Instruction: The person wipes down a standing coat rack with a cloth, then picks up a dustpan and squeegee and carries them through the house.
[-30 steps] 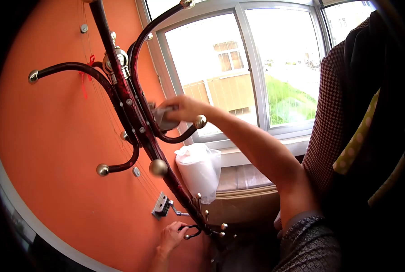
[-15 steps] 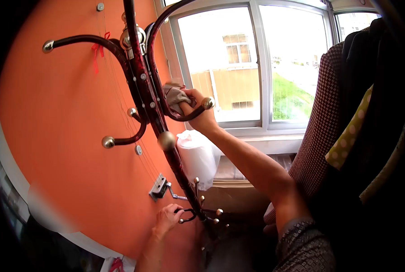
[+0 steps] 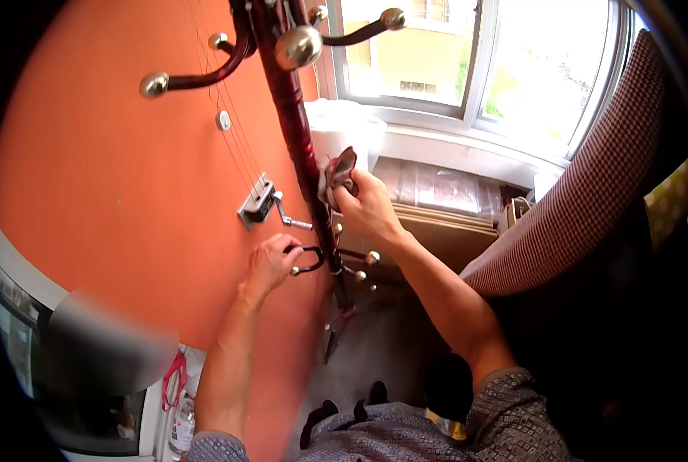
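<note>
**Cloth (image 3: 341, 175) on a coat rack (image 3: 291, 108) beside a window (image 3: 413, 61)**

A white plastic bag (image 3: 371, 138) sits behind the rack's pole (image 3: 303, 154), near the window sill's (image 3: 475, 140) left end; its contents cannot be made out. A clear, labelled bottle (image 3: 182, 430) stands below a pink strap (image 3: 174, 381), near the orange wall's (image 3: 128, 192) lower edge; its fill is uncertain. The right hand (image 3: 371, 204), arm extended forward, grips the bunched cloth between thumb and fingers against the pole's right side. The left hand (image 3: 271, 262), arm raised along the wall, curls its fingers around a dark lower hook (image 3: 308, 269).
</note>
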Available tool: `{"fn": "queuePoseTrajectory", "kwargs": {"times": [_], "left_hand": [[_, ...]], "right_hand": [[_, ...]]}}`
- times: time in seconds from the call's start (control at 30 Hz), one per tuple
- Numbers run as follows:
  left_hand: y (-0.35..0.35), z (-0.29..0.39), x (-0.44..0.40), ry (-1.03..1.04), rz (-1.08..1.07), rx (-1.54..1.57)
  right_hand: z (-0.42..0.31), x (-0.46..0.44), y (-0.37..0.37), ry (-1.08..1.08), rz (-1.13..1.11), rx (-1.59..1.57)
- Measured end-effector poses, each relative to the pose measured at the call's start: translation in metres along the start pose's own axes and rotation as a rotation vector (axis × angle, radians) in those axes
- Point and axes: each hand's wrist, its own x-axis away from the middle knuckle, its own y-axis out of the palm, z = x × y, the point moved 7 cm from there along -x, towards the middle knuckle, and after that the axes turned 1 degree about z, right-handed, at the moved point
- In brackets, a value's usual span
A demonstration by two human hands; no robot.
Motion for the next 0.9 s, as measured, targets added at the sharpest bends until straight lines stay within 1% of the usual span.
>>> {"fn": "queuePoseTrajectory", "kwargs": {"times": [0.07,0.1,0.17,0.2,0.23,0.3,0.33,0.37,0.43,0.47,0.5,0.57,0.6,0.63,0.7,0.77,0.8,0.83,0.9], "left_hand": [[0.000,-0.004,-0.001,0.024,0.001,0.019],[0.000,-0.003,-0.001,0.024,-0.005,0.029],[-0.001,-0.003,0.000,0.018,-0.003,0.034],[0.001,-0.007,0.000,0.028,-0.008,0.038],[0.002,-0.008,0.001,0.017,-0.012,0.050],[-0.001,-0.006,0.002,0.050,0.053,0.060],[0.000,-0.008,0.003,0.049,0.056,0.061],[0.001,-0.009,0.003,0.043,0.055,0.068],[0.000,-0.010,0.004,0.045,0.072,0.066],[0.003,-0.013,0.002,0.036,0.067,0.078],[0.003,-0.014,0.002,0.035,0.064,0.086],[0.005,-0.017,0.001,-0.008,0.026,0.126],[0.006,-0.019,0.001,-0.007,0.020,0.131],[0.007,-0.020,0.000,0.005,0.033,0.141],[0.008,-0.018,-0.002,0.023,0.033,0.154],[0.004,-0.017,0.000,-0.021,0.008,0.128],[0.004,-0.017,-0.001,0.006,-0.002,0.118],[0.004,-0.021,-0.003,0.012,-0.011,0.113],[0.009,-0.025,-0.004,0.057,-0.022,0.183]], "right_hand": [[0.018,0.021,-0.002,-0.171,-0.110,0.511],[0.015,0.032,-0.004,-0.164,-0.112,0.520],[0.020,0.055,0.006,-0.059,-0.252,0.765],[0.029,0.064,0.019,-0.080,-0.364,0.918],[0.028,0.080,0.036,-0.200,-0.486,1.197],[0.032,0.112,0.070,-0.424,-0.521,1.450],[0.037,0.118,0.074,-0.364,-0.548,1.507],[0.038,0.122,0.076,-0.362,-0.559,1.509],[0.024,0.128,0.068,-0.503,-0.315,1.330],[0.026,0.134,0.067,-0.508,-0.299,1.239],[0.022,0.144,0.070,-0.495,-0.365,1.122],[0.035,0.168,0.085,-0.458,-0.318,1.050],[0.044,0.166,0.090,-0.377,-0.257,1.053],[0.045,0.162,0.098,-0.348,-0.202,0.995],[0.074,0.158,0.123,-0.298,-0.147,0.966],[0.120,0.165,0.142,-0.183,-0.062,1.038],[0.114,0.168,0.144,-0.228,0.035,0.970],[0.114,0.170,0.143,-0.220,0.044,0.968],[0.110,0.179,0.132,-0.258,-0.041,0.887]]}}
